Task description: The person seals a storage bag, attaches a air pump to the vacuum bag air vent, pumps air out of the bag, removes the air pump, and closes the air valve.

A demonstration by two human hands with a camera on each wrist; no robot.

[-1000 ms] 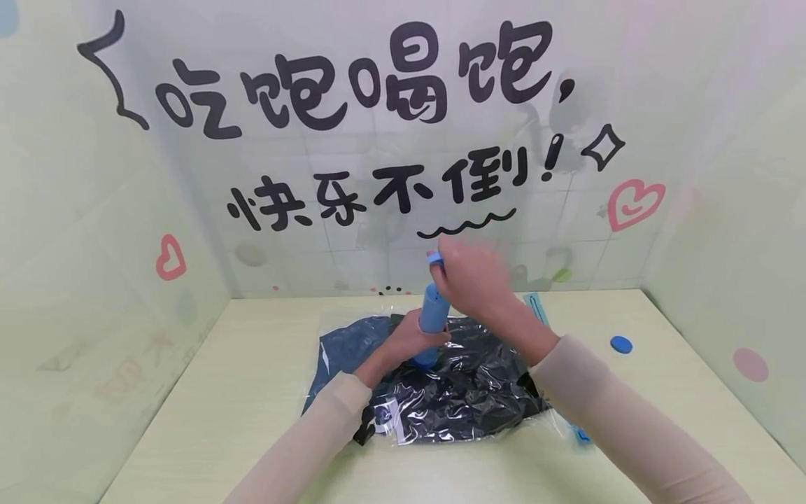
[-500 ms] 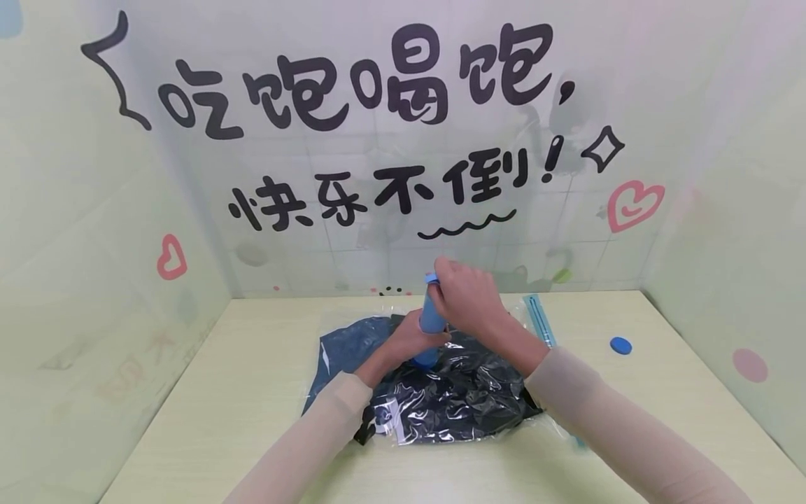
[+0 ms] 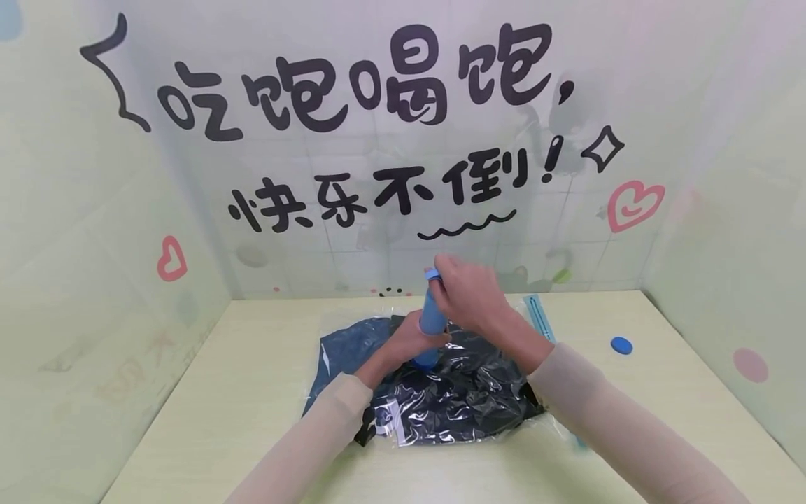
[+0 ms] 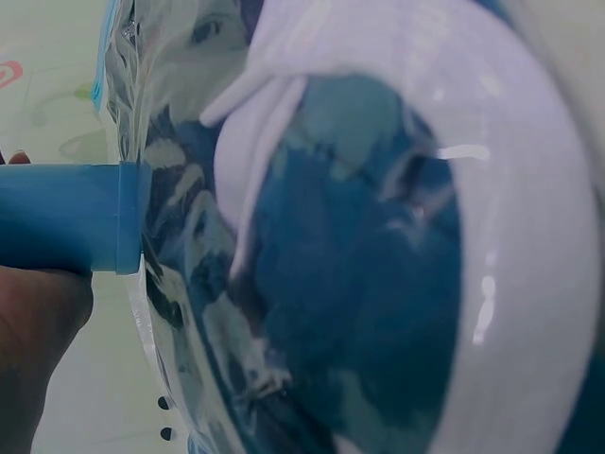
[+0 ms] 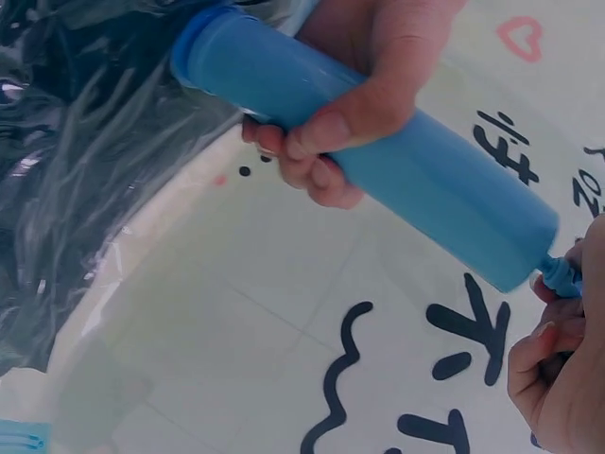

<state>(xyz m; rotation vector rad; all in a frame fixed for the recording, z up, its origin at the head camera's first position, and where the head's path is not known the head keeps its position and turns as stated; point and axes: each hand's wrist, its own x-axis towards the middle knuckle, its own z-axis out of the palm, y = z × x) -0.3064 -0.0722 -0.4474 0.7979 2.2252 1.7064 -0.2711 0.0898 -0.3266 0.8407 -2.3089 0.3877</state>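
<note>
Upright on a clear plastic bag point(image 3: 466, 406) of dark clothing stands a blue hand pump point(image 3: 433, 316). My left hand point(image 3: 409, 337) grips the pump's body; in the right wrist view its thumb and fingers wrap round the cylinder point(image 5: 454, 199). My right hand point(image 3: 467, 290) is curled round the handle point(image 3: 432, 275) at the pump's top, close above the body. In the left wrist view the pump's base point(image 4: 128, 218) meets the bag's surface, and a white printed or cloth shape point(image 4: 520, 218) shows through the film.
A blue round cap point(image 3: 621, 345) lies on the table point(image 3: 661, 406) to the right. The bag's light-blue zip edge point(image 3: 539, 318) runs down its right side, partly behind the right forearm. A wall sheet point(image 3: 352, 259) with black writing stands behind the table.
My right hand has come down with the pump handle from higher above the body, and sits nearly level with where it was half a second ago. The left hand has stayed on the pump.
</note>
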